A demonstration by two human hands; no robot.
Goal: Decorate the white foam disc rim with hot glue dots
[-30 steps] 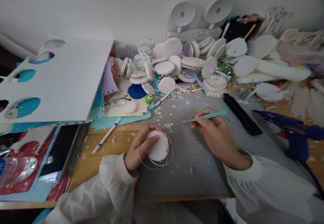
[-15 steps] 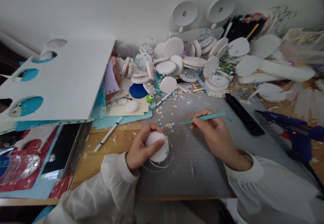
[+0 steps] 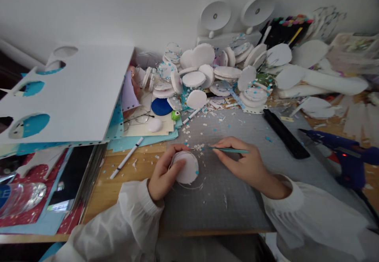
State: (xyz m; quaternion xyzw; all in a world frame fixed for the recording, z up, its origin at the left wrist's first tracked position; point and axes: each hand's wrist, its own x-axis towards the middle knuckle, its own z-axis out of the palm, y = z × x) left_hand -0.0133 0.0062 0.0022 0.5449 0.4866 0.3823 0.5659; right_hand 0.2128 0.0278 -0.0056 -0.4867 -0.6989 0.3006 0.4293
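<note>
My left hand (image 3: 163, 175) is closed on a white foam disc (image 3: 188, 170), with the thumb pressed on its face. A thin wire ring (image 3: 189, 187) loops round the disc, and a small blue piece (image 3: 197, 172) shows at its right edge. In my right hand (image 3: 248, 167), teal tweezers (image 3: 233, 150) are pinched between thumb and fingers. Their tips point left, close to a small heap of white cut-out bits (image 3: 197, 147) on the grey cutting mat (image 3: 219, 210). Whether the tips hold a bit is too small to tell.
White foam discs (image 3: 194, 79) are heaped along the back, some ringed with blue-dotted wire. At right lie a black bar-shaped object (image 3: 286, 133) and a blue glue gun (image 3: 351, 151), its red light on. A large white board (image 3: 79, 92) with round holes and a white pen (image 3: 126, 158) lie left.
The tweezers have swung lower and lie flatter, as my right hand moved slightly left. My left hand has turned the disc, and the wire ring sits closer around it.
</note>
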